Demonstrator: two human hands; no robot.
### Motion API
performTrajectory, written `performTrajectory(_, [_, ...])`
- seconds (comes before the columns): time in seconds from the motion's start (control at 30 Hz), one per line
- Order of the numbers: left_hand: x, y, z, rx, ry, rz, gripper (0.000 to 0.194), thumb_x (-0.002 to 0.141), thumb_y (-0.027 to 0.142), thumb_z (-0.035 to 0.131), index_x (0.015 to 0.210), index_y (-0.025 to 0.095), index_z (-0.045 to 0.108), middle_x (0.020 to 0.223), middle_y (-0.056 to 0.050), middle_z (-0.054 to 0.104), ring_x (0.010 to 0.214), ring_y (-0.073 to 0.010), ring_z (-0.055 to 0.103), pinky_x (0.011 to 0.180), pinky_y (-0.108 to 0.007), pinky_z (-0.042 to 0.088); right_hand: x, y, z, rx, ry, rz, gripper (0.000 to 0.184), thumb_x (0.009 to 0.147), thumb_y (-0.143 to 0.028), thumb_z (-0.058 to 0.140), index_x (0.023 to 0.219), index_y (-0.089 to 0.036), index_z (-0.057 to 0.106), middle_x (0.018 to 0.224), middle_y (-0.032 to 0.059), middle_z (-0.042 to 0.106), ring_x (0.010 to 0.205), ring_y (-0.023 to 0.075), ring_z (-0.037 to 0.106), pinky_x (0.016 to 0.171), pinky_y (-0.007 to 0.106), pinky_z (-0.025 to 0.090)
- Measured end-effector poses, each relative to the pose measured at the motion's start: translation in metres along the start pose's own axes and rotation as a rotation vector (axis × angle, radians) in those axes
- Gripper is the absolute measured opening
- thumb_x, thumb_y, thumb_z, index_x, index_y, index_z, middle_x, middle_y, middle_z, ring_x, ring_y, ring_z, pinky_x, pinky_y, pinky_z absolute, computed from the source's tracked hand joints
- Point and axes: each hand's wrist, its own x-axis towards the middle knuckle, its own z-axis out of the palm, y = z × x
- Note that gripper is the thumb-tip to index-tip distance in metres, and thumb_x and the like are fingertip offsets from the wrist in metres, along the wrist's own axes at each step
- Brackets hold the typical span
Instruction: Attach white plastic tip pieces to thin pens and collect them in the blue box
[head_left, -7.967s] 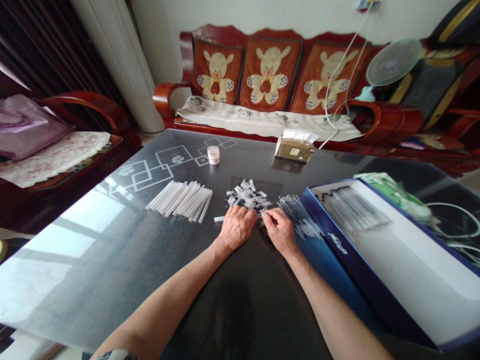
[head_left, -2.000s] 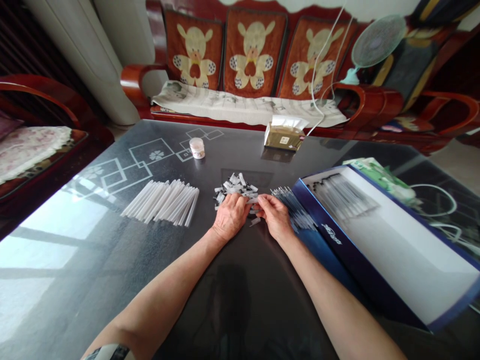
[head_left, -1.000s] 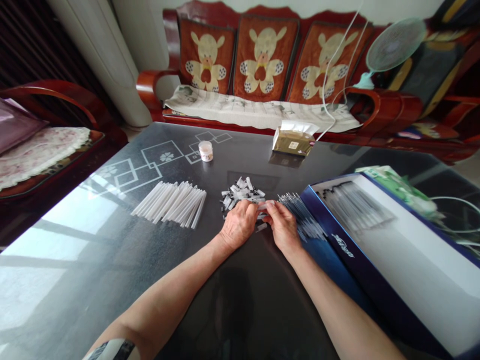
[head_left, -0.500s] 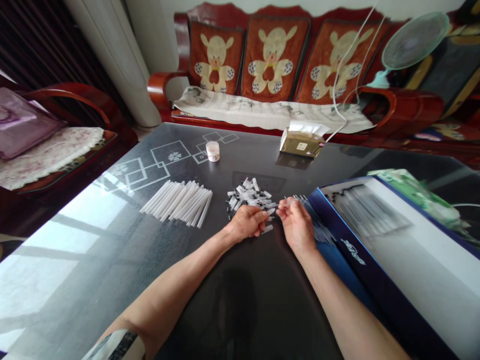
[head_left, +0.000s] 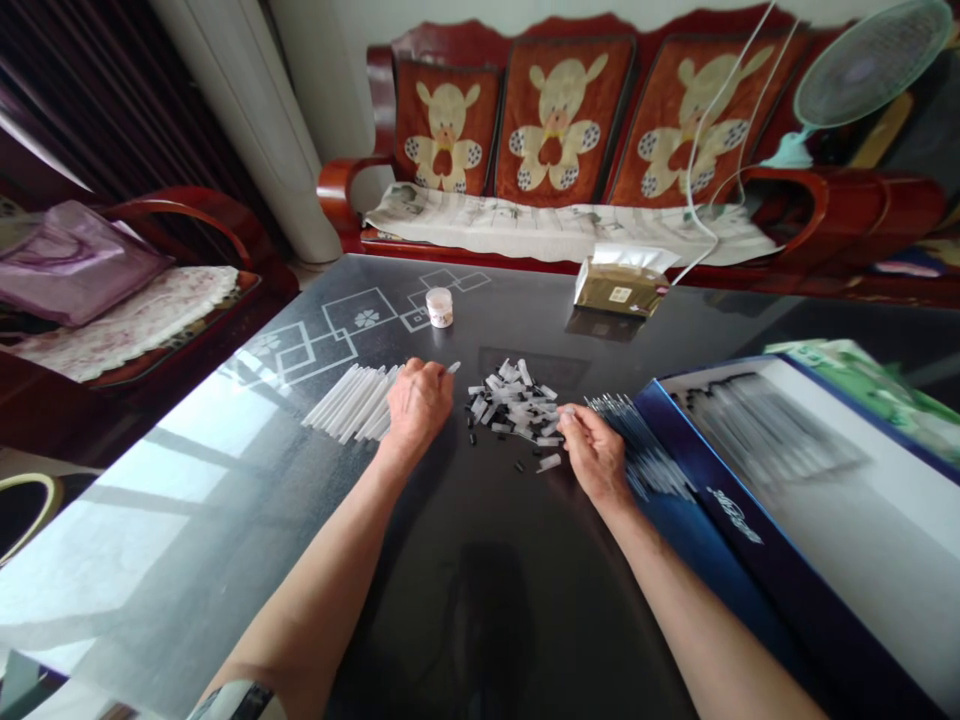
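My left hand (head_left: 417, 405) is curled over the near end of a row of long white plastic tubes (head_left: 346, 402), with a short white tube (head_left: 453, 367) poking out past its fingertips. Between my hands lies a loose pile of small white and black plastic pieces (head_left: 514, 405). My right hand (head_left: 592, 455) pinches a small white piece (head_left: 566, 411) at the pile's right edge. Just right of that hand, a fan of thin rods with dark tips (head_left: 637, 440) lies against a blue box.
The open blue-rimmed box (head_left: 701, 470) holds more thin rods. A small white jar (head_left: 440, 307) and a tissue box (head_left: 621, 289) stand on the dark patterned glass tabletop (head_left: 187, 520). A green-and-white package (head_left: 874, 375) lies behind the box. A red wooden sofa stands beyond the table.
My left hand has moved left, off the pile to the row of long tubes. My right hand has stayed near the pile's right edge. The whole view has shifted slightly.
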Motion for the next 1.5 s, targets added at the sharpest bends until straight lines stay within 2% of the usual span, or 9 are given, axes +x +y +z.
performTrajectory(0.2, [0.007, -0.055, -0.023, 0.232, -0.086, -0.114, 0.031, 0.089, 0.032, 0.043, 0.086, 0.019, 0.070, 0.096, -0.012, 0.063, 0.094, -0.0271, 0.059, 0.075, -0.036, 0.047, 0.002, 0.004, 0.000, 0.008, 0.000, -0.042, 0.035, 0.088, -0.049, 0.053, 0.101, -0.019, 0.066, 0.097, 0.0088, 0.069, 0.088, 0.0227, 0.066, 0.070, 0.033, 0.054])
performTrajectory(0.37, [0.001, -0.068, -0.027, 0.270, -0.111, -0.135, 0.030, 0.087, 0.033, 0.045, 0.086, 0.017, 0.071, 0.099, -0.015, 0.064, 0.099, -0.0312, 0.057, 0.076, -0.040, 0.048, 0.002, 0.004, 0.002, -0.083, 0.028, -0.115, 0.032, 0.086, -0.045, 0.055, 0.100, -0.019, 0.068, 0.100, 0.0089, 0.067, 0.085, 0.0203, 0.064, 0.068, 0.031, 0.054])
performTrajectory(0.57, [-0.010, -0.028, -0.014, 0.043, 0.059, 0.095, 0.028, 0.090, 0.034, 0.050, 0.106, 0.021, 0.068, 0.103, -0.009, 0.065, 0.098, -0.0248, 0.057, 0.087, -0.037, 0.047, 0.002, 0.003, 0.007, -0.147, 0.108, -0.079, 0.029, 0.079, -0.043, 0.064, 0.096, -0.020, 0.064, 0.080, 0.0033, 0.067, 0.070, 0.0167, 0.062, 0.065, 0.029, 0.052])
performTrajectory(0.77, [-0.037, 0.017, 0.032, -0.130, -0.006, 0.489, 0.033, 0.089, 0.037, 0.053, 0.116, 0.020, 0.063, 0.118, -0.010, 0.060, 0.104, -0.0235, 0.056, 0.093, -0.037, 0.046, 0.002, 0.005, 0.008, -0.189, 0.107, -0.128, 0.024, 0.081, -0.042, 0.062, 0.089, -0.020, 0.064, 0.079, 0.0025, 0.065, 0.067, 0.0155, 0.059, 0.068, 0.030, 0.052])
performTrajectory(0.9, [-0.043, 0.018, 0.051, -0.113, 0.020, 0.443, 0.046, 0.088, 0.042, 0.054, 0.128, 0.019, 0.054, 0.137, -0.015, 0.049, 0.127, -0.0317, 0.043, 0.102, -0.047, 0.040, 0.001, 0.002, 0.007, -0.236, 0.101, -0.179, 0.028, 0.082, -0.040, 0.060, 0.100, -0.020, 0.065, 0.091, 0.0065, 0.064, 0.073, 0.0175, 0.060, 0.065, 0.031, 0.053])
performTrajectory(1.0, [-0.042, 0.016, 0.055, -0.097, -0.024, 0.361, 0.061, 0.088, 0.051, 0.052, 0.138, 0.017, 0.045, 0.146, -0.019, 0.038, 0.136, -0.0375, 0.032, 0.102, -0.051, 0.039, -0.003, -0.007, 0.006, -0.304, 0.063, -0.305, 0.034, 0.084, -0.039, 0.056, 0.111, -0.019, 0.062, 0.111, 0.0120, 0.060, 0.096, 0.0236, 0.061, 0.084, 0.040, 0.053])
performTrajectory(1.17, [-0.033, 0.025, 0.059, -0.082, -0.122, 0.289, 0.070, 0.088, 0.060, 0.045, 0.144, 0.018, 0.038, 0.150, -0.020, 0.033, 0.138, -0.0392, 0.029, 0.103, -0.054, 0.036, -0.012, -0.014, 0.009, -0.605, -0.213, -0.463, 0.075, 0.077, -0.052, 0.062, 0.140, -0.018, 0.040, 0.154, 0.0162, 0.026, 0.140, 0.0378, 0.025, 0.109, 0.057, 0.030])
performTrajectory(1.3, [-0.021, 0.036, 0.065, -0.098, -0.165, 0.302, 0.070, 0.089, 0.061, 0.042, 0.145, 0.020, 0.038, 0.150, -0.018, 0.035, 0.138, -0.0353, 0.032, 0.106, -0.051, 0.034, -0.013, -0.008, 0.018, -0.785, -0.305, -0.398, 0.100, 0.068, -0.061, 0.068, 0.147, -0.016, 0.027, 0.158, 0.0198, 0.014, 0.141, 0.0442, 0.018, 0.105, 0.063, 0.028])
performTrajectory(1.5, [-0.007, 0.045, 0.071, -0.134, -0.195, 0.329, 0.063, 0.091, 0.058, 0.041, 0.143, 0.023, 0.040, 0.145, -0.014, 0.044, 0.136, -0.0338, 0.035, 0.105, -0.051, 0.033, -0.001, -0.008, 0.026, -0.838, -0.301, -0.366, 0.098, 0.070, -0.064, 0.065, 0.145, -0.012, 0.030, 0.153, 0.0245, 0.026, 0.138, 0.0437, 0.026, 0.105, 0.060, 0.028])
